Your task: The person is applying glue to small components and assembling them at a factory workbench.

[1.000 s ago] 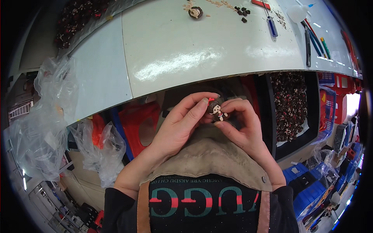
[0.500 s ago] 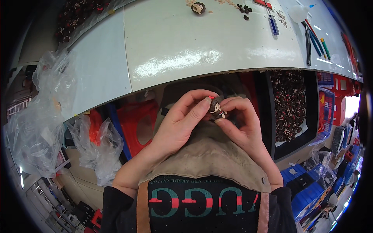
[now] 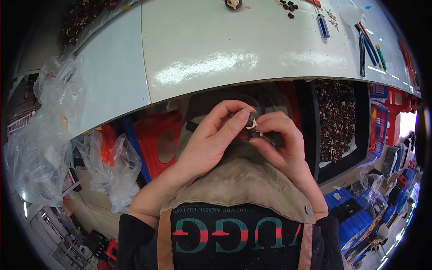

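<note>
Between both hands, above my lap, is a small doll figurine (image 3: 251,127) with dark brown hair and pale parts. My left hand (image 3: 220,128) pinches its upper end between thumb and fingers. Closed on its other side is my right hand (image 3: 281,137), thumb below and fingertips above. The fingers cover much of the figurine, and its face is not visible from here. On the table beyond, at the top edge, lies a brown and pale doll head (image 3: 233,4).
The white table (image 3: 189,54) ends just beyond my hands. A screwdriver (image 3: 323,26), dark small pieces (image 3: 290,6) and pens (image 3: 380,57) lie on it. At right stands a black crate (image 3: 346,167) full of small figures. Plastic bags (image 3: 110,171) and a red stool (image 3: 157,139) are at left.
The figurine has turned in my fingers, so its face no longer shows. My hands stay almost in place. The view has shifted slightly, moving the table items up.
</note>
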A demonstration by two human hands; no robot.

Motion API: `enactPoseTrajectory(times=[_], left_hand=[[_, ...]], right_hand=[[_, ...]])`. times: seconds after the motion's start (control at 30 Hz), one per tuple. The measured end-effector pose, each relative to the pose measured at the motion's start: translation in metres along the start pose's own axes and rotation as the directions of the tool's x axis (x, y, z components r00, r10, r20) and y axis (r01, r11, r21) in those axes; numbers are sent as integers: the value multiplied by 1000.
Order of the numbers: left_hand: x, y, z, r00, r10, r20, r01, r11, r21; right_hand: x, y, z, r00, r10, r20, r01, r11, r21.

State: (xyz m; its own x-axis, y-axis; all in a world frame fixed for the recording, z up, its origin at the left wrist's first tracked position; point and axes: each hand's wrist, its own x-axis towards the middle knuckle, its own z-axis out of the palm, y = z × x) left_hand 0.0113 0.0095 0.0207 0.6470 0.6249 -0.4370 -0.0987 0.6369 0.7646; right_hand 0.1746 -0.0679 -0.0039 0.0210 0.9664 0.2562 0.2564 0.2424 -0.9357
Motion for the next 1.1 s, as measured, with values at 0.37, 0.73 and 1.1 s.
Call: enactPoseTrajectory(times=[0.37,0.73,1.1], left_hand=[[4,0,-2,999,-42,4,42,999,19],[6,0,0,998,67,6,-67,986,150],[7,4,1,994,84,70,-97,974,203]], right_hand=[[2,7,-1,1000,-7,-6,7,1000,5],[5,13,1,989,-139,-55,133,987,-94],[3,7,0,987,-127,-103,115,987,-114]])
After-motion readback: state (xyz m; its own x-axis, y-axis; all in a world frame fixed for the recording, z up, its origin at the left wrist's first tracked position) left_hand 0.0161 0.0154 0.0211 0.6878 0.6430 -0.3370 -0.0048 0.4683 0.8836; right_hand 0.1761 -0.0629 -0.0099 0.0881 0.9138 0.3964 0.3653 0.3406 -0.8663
